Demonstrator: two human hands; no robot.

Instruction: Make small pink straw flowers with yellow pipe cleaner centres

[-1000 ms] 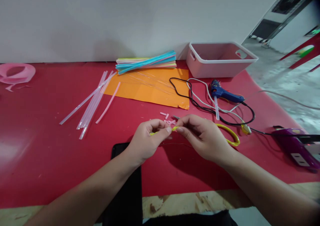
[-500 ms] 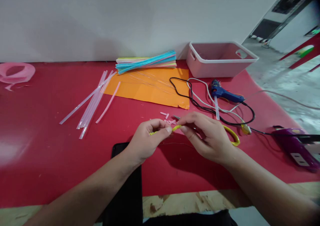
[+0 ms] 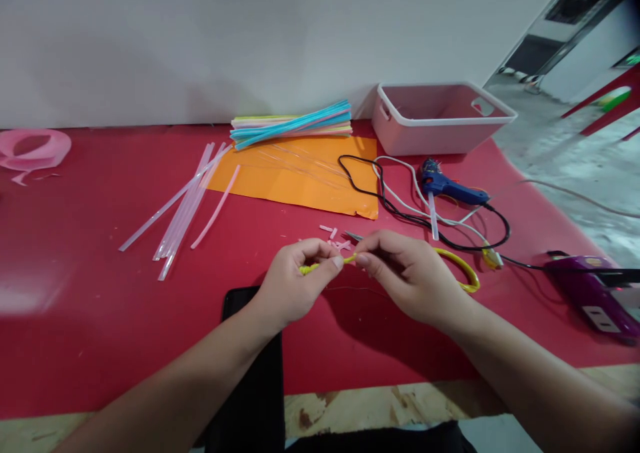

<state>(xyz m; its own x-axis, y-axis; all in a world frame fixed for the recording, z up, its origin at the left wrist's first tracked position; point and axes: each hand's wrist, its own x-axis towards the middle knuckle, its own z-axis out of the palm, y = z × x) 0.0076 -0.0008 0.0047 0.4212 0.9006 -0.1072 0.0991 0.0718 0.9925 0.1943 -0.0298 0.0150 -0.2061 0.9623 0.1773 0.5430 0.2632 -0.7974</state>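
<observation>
A yellow pipe cleaner [image 3: 349, 259] is stretched between my two hands over the red table. My left hand [image 3: 301, 276] pinches one part of it between thumb and forefinger; a bunched yellow portion [image 3: 309, 268] shows inside its curled fingers. The thumb and fingertips of my right hand [image 3: 407, 273] close on the other end. Beneath my right hand lie scissors, their yellow handle [image 3: 469, 274] sticking out on the right and their blade tip [image 3: 353, 235] on the far side. Short pink cut pieces [image 3: 341, 244] lie just beyond my fingers.
Behind are a bundle of coloured pipe cleaners [image 3: 295, 125], an orange envelope [image 3: 285, 183] and a pink basket [image 3: 430, 139]. Clear glue sticks [image 3: 183, 216] lie left. On the right, a blue glue gun [image 3: 453, 189] with cables and a purple power strip [image 3: 595, 293]. A black tablet-like object [image 3: 255, 373] lies near me.
My right fingertips have shifted slightly left and down along the yellow pipe cleaner, whose stretch between the hands looks thinner. More of the scissors' blade and handle shows.
</observation>
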